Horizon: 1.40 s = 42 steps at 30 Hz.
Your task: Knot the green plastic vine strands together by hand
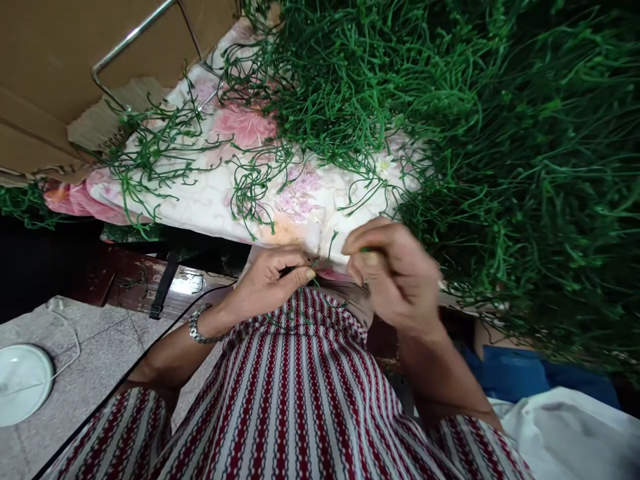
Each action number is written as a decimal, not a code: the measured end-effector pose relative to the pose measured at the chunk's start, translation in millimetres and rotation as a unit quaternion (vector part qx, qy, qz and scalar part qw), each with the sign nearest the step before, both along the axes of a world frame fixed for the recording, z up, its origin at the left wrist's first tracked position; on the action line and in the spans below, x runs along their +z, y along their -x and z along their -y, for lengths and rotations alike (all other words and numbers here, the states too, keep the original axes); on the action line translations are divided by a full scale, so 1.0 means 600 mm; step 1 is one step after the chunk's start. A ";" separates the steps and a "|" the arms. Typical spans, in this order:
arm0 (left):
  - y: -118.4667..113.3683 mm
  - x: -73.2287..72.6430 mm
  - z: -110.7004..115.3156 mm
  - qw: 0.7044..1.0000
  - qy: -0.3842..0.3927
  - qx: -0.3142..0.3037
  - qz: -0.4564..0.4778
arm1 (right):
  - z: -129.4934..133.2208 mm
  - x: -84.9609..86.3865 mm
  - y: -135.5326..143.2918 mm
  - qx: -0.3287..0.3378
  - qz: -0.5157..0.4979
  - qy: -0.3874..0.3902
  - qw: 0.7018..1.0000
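In front of my waist, my left hand (275, 280) is closed in a pinch, with thumb and forefinger on a thin green stem (316, 283) that looks like plastic. To its right my right hand (397, 273) is also closed, thumb against fingers, slightly blurred. A bit of green stem (365, 250) shows at its fingertips; most of that piece is hidden. One short stem (333, 245) stands up between the hands. A few loose stems (300, 320) lie on my striped clothing (310, 400) below.
A floral cloth (210, 200) covers the work surface. Small clusters of stems (250, 187) lie on it, and a large heap (400, 87) rises behind and to the right. Cardboard (45, 73) and a metal wire frame (135, 33) stand at left. A white round object (23, 383) sits lower left.
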State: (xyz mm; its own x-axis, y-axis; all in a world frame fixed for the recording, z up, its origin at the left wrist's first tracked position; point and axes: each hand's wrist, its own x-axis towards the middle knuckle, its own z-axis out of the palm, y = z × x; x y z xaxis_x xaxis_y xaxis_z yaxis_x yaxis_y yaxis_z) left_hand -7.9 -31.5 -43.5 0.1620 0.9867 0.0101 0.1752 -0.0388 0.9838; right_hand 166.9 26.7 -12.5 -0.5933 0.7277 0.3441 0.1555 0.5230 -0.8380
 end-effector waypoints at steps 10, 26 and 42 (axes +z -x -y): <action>-0.011 -0.017 0.012 0.997 -0.056 0.040 -0.020 | 0.029 -0.058 0.017 0.084 0.145 -0.043 0.985; 0.018 -0.008 0.014 0.949 0.130 0.027 0.287 | 0.003 -0.038 -0.003 0.140 0.008 -0.051 0.989; -0.016 -0.010 0.008 0.938 0.105 0.162 0.287 | 0.029 -0.042 0.045 -0.008 0.149 0.026 0.988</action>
